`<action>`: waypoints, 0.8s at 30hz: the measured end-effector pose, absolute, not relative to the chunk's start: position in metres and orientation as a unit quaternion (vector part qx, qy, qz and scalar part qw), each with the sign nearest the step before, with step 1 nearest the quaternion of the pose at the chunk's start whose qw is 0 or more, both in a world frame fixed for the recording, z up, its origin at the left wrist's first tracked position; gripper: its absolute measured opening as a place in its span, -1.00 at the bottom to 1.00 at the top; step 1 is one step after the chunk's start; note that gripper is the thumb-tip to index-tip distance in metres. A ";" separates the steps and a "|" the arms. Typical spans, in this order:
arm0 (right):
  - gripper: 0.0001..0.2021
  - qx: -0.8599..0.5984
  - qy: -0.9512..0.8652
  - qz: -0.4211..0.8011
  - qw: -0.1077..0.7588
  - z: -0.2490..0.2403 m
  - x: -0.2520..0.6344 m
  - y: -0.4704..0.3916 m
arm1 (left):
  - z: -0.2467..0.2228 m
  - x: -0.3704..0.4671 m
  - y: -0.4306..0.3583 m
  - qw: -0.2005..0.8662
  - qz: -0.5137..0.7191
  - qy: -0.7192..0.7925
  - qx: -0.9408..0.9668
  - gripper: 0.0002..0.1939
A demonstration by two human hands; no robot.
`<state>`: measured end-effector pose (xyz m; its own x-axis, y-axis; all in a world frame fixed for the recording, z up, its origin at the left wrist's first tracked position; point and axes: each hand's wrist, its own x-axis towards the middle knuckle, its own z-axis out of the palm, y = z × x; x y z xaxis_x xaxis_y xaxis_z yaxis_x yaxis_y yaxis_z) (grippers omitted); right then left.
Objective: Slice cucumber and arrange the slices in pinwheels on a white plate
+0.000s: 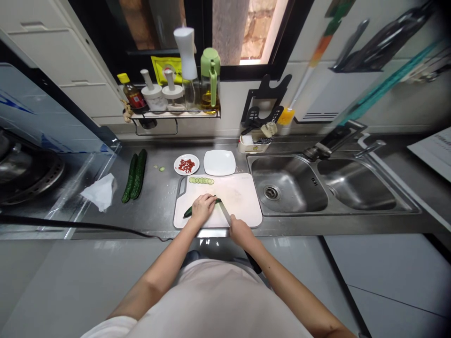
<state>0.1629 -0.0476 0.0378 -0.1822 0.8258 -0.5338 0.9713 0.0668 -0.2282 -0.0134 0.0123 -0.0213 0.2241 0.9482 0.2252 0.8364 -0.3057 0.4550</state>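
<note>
A dark green cucumber (188, 212) lies on the white cutting board (243, 188), partly covered by my left hand (203, 208), whose fingers are closed over it. My right hand (241, 231) grips a kitchen knife (224, 212) by its handle, which the hand hides. The blade rests at the cucumber's right end, close to my left fingertips. Along the board's upper left, a row of thin cucumber slices (201, 180) lies overlapping.
Behind the board stand a plate of chopped red pieces (186, 165) and a white square plate (219, 163). Two whole cucumbers (134, 176) and a crumpled white paper (100, 191) lie left. A double sink (292, 183) is at the right. Bottles fill a wall rack (176, 112).
</note>
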 end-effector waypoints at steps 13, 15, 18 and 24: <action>-0.72 0.658 0.721 -0.174 0.133 0.054 0.185 -0.042 | -0.013 -0.017 0.008 0.166 0.305 0.608 0.714 -0.73; -0.66 0.659 0.733 -0.124 0.114 0.055 0.190 -0.041 | -0.011 -0.021 0.011 0.185 0.344 0.626 0.675 -0.72; -0.60 0.656 0.749 -0.062 0.073 0.055 0.196 -0.038 | -0.004 -0.025 0.016 0.231 0.386 0.631 0.632 -0.72; -0.52 0.648 0.760 -0.048 0.014 0.054 0.200 -0.037 | 0.015 -0.022 0.022 0.308 0.369 0.582 0.656 -0.71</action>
<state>0.2002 -0.0372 0.0539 -0.1602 0.9835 -0.0836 0.9862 0.1559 -0.0552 -0.0223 0.0216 0.0145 0.0495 0.9908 0.1258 0.5357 -0.1327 0.8339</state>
